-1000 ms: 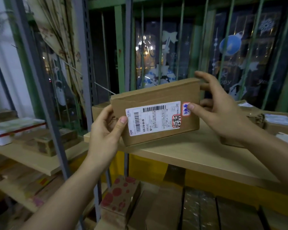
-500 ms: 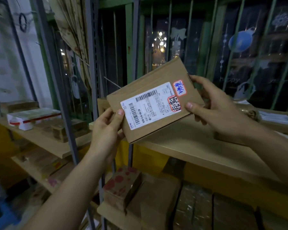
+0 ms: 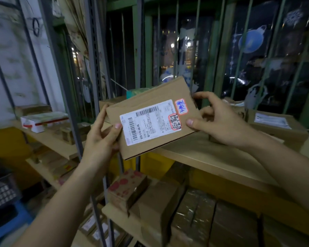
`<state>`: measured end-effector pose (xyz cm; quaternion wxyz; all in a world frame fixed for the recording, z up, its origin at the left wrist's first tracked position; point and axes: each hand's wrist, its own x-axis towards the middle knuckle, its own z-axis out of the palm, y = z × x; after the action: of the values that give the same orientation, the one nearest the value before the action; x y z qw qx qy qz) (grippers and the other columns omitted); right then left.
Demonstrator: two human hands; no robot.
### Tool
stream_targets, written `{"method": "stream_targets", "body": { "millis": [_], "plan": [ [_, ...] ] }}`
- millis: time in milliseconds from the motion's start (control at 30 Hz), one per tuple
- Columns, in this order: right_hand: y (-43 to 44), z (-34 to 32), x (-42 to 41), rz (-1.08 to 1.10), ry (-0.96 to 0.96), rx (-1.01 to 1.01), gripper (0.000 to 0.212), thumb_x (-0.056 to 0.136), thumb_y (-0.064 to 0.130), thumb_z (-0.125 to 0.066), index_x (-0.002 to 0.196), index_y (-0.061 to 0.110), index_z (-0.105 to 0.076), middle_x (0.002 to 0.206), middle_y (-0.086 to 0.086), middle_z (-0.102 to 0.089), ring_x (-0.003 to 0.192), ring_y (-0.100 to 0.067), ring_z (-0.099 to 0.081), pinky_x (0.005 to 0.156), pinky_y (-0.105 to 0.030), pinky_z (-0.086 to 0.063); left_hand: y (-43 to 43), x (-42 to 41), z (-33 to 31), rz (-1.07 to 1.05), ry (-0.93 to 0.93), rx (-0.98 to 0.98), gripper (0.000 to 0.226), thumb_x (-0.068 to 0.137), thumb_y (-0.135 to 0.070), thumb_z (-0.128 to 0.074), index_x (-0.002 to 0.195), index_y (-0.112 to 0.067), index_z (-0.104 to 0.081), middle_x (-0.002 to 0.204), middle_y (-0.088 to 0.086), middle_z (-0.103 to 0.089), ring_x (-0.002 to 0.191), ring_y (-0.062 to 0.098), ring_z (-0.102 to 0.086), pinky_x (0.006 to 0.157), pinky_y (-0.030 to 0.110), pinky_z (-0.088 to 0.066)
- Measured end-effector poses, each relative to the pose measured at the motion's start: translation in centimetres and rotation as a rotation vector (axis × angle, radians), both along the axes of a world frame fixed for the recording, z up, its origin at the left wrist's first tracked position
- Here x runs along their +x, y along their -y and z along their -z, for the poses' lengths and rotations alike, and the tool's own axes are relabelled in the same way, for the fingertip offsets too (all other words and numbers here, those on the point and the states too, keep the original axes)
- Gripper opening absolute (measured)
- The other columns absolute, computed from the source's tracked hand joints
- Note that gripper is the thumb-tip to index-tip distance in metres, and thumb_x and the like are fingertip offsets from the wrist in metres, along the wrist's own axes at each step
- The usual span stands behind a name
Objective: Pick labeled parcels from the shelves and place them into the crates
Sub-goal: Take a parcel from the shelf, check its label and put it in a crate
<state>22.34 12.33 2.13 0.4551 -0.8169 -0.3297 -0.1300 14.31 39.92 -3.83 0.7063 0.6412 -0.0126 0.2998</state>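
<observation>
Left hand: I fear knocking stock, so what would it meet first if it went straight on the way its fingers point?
Probably the plain brown cardboard box on the wooden shelf, just behind the labelled cardboard parcel that the left hand holds; depth is unclear.

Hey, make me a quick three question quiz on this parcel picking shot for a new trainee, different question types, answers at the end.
1. True or false: only the left hand grips the flat brown cardboard parcel, while the right hand hangs free.
2. What is stuck on the parcel's facing side? A) a white barcode label B) green tape C) nothing
3. Is the red-spotted cardboard box above or below the pale wooden shelf board?
Key: 1 false, both hands grip it. 2 A. 3 below, on a lower shelf.
</observation>
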Motion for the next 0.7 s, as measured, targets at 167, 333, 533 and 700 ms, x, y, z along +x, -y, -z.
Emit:
{"method": "stream_targets", "body": {
  "millis": [167, 333, 533, 700],
  "plan": [
    [0.0, 0.1, -1.1, -0.127, -0.071, 0.256, 0.067, 0.093, 0.019, -0.070, 0.149, 0.028, -0.035, 0.107, -0.006, -0.071, 0.090, -0.015, -0.076, 0.069, -0.026, -0.060, 1.3, -1.7, -0.6, -0.025, -0.023, 0.080, 0.057, 0.103, -0.027, -0.055, 0.150, -0.053, -0.036, 0.111, -0.009, -0.075, 0.103, 0.014, -0.073, 0.085, 0.041, -0.061],
    [0.2, 1.5, -3.6, -0.074, -0.034, 0.461, 0.050, 0.093, 0.010, -0.070, 0.132, 0.023, -0.043, 0.106, -0.003, -0.071, 0.087, -0.008, -0.075, 0.065, -0.020, -0.059, 2.3, -3.7, 0.9, -0.027, -0.059, 0.006, 0.047, 0.099, -0.043, -0.055, 0.144, -0.045, -0.044, 0.126, -0.001, -0.067, 0.098, 0.024, -0.073, 0.076, 0.043, -0.062],
    [-2.8, 5.2, -6.3, -0.145, -0.150, 0.493, 0.052, 0.086, 0.012, -0.078, 0.118, 0.025, -0.040, 0.112, -0.001, -0.067, 0.089, -0.012, -0.075, 0.067, -0.027, -0.061, 2.6, -5.3, 1.7, 0.046, -0.053, -0.344, 0.044, 0.095, -0.022, -0.065, 0.137, -0.014, -0.054, 0.104, 0.007, -0.077, 0.082, 0.018, -0.074, 0.067, 0.028, -0.061],
    [-4.9, 7.9, -7.8, -0.113, -0.138, 0.505, 0.020, 0.094, 0.015, -0.070, 0.101, 0.019, -0.051, 0.091, 0.007, -0.071, 0.083, -0.006, -0.074, 0.060, -0.023, -0.058, 1.0, -6.8, 1.0, -0.194, 0.036, -0.337, 0.052, 0.090, -0.022, -0.073, 0.135, -0.011, -0.047, 0.105, 0.006, -0.078, 0.092, 0.021, -0.077, 0.084, 0.039, -0.061]
  ]
}}
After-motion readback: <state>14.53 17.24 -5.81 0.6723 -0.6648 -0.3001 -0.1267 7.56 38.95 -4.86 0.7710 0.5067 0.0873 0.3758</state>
